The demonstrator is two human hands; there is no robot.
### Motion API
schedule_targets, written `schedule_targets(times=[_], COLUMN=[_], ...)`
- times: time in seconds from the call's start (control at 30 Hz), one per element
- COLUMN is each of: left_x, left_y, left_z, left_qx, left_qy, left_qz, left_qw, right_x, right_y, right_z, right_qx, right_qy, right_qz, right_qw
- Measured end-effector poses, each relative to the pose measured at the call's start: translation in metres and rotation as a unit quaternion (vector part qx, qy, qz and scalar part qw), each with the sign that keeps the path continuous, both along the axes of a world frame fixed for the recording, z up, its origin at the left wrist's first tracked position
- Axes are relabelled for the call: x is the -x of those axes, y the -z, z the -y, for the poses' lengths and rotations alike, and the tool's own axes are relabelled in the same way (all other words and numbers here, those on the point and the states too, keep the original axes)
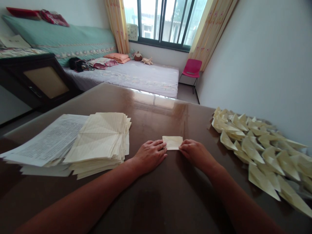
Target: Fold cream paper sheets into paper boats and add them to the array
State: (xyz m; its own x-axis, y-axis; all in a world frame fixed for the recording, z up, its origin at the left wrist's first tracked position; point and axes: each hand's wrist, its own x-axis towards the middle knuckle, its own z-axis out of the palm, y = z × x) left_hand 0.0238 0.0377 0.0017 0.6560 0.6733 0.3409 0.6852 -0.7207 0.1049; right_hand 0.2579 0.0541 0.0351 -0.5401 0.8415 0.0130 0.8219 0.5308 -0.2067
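Observation:
A small piece of folded cream paper (173,143) lies on the brown table between my hands. At its left end, my left hand (151,154) rests low on the tabletop, its fingers bent and holding that edge down. My right hand (193,150) pinches the lower right corner, fingers pressed together. Left of my hands stands a stack of cream paper sheets (99,138), the top one marked with crossing creases. Many folded paper boats (254,146) are heaped on the right side of the table.
Printed white sheets (52,139) lie partly under the cream stack. The glossy table (156,201) reflects the window (162,22). Beyond it are a bed (146,76) and a pink chair (192,69). A dark cabinet (46,81) stands at the left, and a white wall (263,58) rises at the right.

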Motion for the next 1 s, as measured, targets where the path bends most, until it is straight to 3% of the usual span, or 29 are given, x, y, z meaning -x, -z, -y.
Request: schedule_targets(times=[0.13,0.23,0.47,0.6,0.8,0.87,0.93,1.0], left_x=[0.002,0.003,0.005,0.004,0.004,0.002,0.000,-0.002], left_y=[0.002,0.003,0.004,0.005,0.001,-0.001,-0.004,-0.008], left_z=[-0.001,-0.004,-0.009,-0.009,-0.008,-0.008,-0.007,-0.005], left_qx=[0.012,0.035,0.100,0.108,0.096,0.116,0.144,0.181], left_qy=[-0.001,-0.019,-0.053,-0.025,-0.013,-0.012,-0.014,-0.019], left_qz=[0.034,0.062,0.138,0.178,0.205,0.258,0.336,0.401], left_qw=[0.999,0.997,0.984,0.978,0.974,0.959,0.931,0.898], right_x=[-0.015,-0.022,-0.023,-0.021,-0.009,-0.006,-0.005,-0.005], right_y=[0.019,0.034,0.034,0.028,0.029,0.027,0.024,0.020], right_z=[-0.016,-0.026,-0.028,-0.027,-0.018,-0.016,-0.016,-0.017], right_qx=[-0.022,-0.016,0.065,0.065,0.158,0.130,0.074,0.063], right_qy=[0.100,0.123,0.080,0.042,0.072,0.085,0.083,0.066], right_qz=[-0.122,-0.201,-0.280,-0.284,-0.421,-0.437,-0.442,-0.443], right_qw=[0.987,0.972,0.955,0.956,0.890,0.886,0.890,0.892])
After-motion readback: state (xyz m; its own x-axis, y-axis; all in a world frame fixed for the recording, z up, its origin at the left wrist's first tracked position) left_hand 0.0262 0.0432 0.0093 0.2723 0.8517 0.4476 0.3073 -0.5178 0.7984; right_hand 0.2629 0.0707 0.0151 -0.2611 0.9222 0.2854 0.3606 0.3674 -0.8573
